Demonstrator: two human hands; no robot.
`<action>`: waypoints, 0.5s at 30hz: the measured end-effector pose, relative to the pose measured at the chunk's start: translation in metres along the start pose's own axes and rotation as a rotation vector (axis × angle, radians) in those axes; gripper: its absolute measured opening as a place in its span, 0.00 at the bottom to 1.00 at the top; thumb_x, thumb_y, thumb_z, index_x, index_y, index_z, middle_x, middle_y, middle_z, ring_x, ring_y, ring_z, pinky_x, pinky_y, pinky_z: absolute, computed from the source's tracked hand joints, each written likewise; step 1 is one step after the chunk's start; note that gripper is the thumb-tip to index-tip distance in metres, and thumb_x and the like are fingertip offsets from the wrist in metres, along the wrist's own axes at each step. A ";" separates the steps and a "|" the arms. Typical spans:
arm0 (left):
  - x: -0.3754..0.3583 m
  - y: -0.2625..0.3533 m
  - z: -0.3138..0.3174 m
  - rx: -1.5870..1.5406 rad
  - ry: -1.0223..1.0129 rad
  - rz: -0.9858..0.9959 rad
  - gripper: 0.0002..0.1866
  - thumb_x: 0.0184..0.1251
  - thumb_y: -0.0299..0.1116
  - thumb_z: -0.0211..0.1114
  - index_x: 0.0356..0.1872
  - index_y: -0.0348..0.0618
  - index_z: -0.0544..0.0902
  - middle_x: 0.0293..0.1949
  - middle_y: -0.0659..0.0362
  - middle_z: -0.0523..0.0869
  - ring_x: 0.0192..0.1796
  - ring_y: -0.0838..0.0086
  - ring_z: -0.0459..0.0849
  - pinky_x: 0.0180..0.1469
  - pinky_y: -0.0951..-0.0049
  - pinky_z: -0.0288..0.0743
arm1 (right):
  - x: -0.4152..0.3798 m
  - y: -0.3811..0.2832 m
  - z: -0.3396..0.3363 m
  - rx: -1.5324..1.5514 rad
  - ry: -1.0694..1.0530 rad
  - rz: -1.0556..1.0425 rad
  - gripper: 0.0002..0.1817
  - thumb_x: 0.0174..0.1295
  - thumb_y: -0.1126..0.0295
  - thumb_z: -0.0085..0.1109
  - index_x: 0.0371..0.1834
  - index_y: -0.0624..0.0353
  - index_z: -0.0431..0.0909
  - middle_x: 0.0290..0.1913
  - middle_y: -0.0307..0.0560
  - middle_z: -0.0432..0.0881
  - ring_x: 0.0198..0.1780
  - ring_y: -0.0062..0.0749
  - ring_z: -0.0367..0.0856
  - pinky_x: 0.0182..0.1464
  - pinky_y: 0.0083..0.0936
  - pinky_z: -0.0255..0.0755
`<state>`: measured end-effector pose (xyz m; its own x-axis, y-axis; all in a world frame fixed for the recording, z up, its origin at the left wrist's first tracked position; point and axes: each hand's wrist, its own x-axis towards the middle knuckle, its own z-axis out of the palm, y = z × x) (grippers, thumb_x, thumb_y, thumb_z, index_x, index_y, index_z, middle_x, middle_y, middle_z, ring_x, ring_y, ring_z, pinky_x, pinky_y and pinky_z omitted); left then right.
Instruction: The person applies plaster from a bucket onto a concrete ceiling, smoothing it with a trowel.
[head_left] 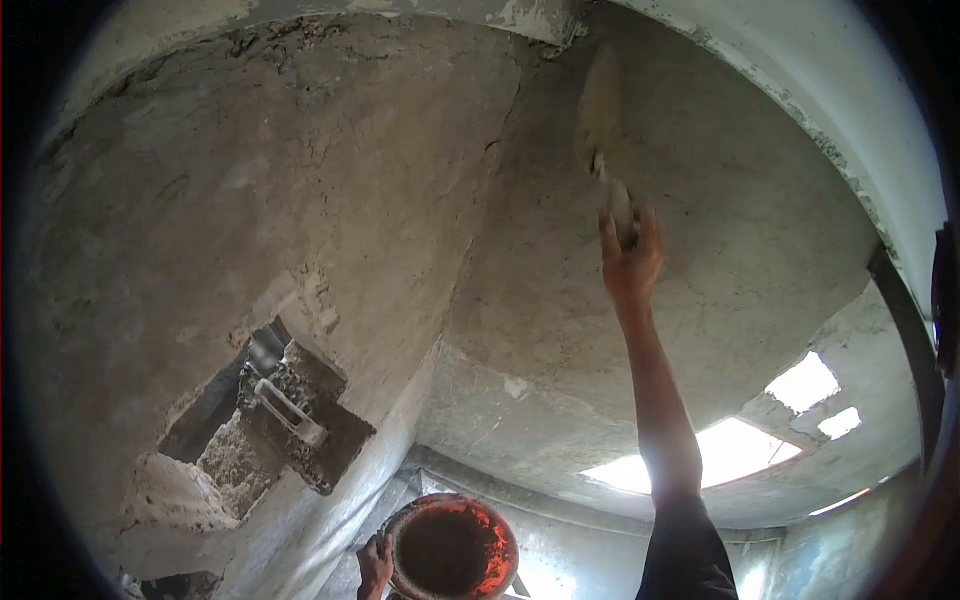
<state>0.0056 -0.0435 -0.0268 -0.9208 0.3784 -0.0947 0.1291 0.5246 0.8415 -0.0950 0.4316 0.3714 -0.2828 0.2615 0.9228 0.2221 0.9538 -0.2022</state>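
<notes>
My right hand [632, 255] is raised high, its fingers wrapped round the handle of a trowel [601, 110]. The trowel's blade points up and lies against or close to the plastered surface [720, 190]; whether it touches is unclear. Low in the view, my left hand [376, 563] grips the left rim of a round orange bucket [500, 545]. Dark grey material [440, 550] shows inside the bucket, and grey smears cover part of its orange wall.
At the lower left, a rough-edged hole [240, 450] in the wall holds rubble and a pale handle-like piece [290, 412]. Bright openings [740, 447] lie at the right. A curved pale edge [800, 90] runs along the upper right.
</notes>
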 end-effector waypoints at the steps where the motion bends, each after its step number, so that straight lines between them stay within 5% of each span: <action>1: 0.002 0.000 0.000 0.014 -0.027 -0.046 0.18 0.65 0.42 0.58 0.23 0.36 0.74 0.17 0.48 0.76 0.21 0.56 0.76 0.27 0.61 0.67 | 0.013 0.001 0.009 -0.002 0.006 -0.004 0.22 0.57 0.67 0.62 0.55 0.61 0.72 0.34 0.51 0.74 0.30 0.31 0.75 0.27 0.27 0.69; 5: 0.005 -0.017 0.007 0.061 0.045 0.105 0.19 0.65 0.42 0.57 0.23 0.35 0.74 0.21 0.45 0.76 0.27 0.49 0.74 0.35 0.56 0.67 | 0.036 -0.004 0.029 -0.155 0.055 -0.016 0.24 0.58 0.65 0.62 0.58 0.55 0.71 0.40 0.51 0.71 0.34 0.36 0.77 0.31 0.32 0.74; 6: 0.000 -0.027 0.017 -0.032 -0.003 0.051 0.19 0.70 0.43 0.51 0.42 0.34 0.80 0.39 0.39 0.82 0.40 0.44 0.80 0.44 0.56 0.74 | 0.039 -0.007 0.032 -0.180 0.043 0.021 0.24 0.58 0.65 0.62 0.59 0.53 0.70 0.42 0.50 0.70 0.35 0.36 0.77 0.33 0.33 0.76; 14: 0.004 -0.030 0.018 -0.057 -0.054 -0.075 0.22 0.69 0.46 0.51 0.48 0.36 0.79 0.45 0.39 0.81 0.48 0.46 0.78 0.50 0.56 0.71 | 0.044 -0.001 0.050 -0.398 0.026 0.051 0.27 0.59 0.65 0.61 0.63 0.47 0.67 0.46 0.50 0.69 0.35 0.38 0.80 0.34 0.33 0.79; 15: 0.008 -0.026 0.014 -0.025 -0.057 -0.073 0.18 0.67 0.44 0.54 0.36 0.35 0.76 0.33 0.42 0.78 0.37 0.48 0.76 0.43 0.56 0.69 | 0.040 -0.002 0.049 -0.444 -0.003 0.079 0.27 0.59 0.65 0.60 0.63 0.46 0.67 0.46 0.50 0.69 0.34 0.38 0.80 0.33 0.33 0.79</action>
<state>0.0005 -0.0433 -0.0568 -0.9051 0.3825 -0.1857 0.0521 0.5333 0.8443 -0.1520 0.4475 0.3927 -0.2516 0.3319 0.9092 0.6221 0.7751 -0.1108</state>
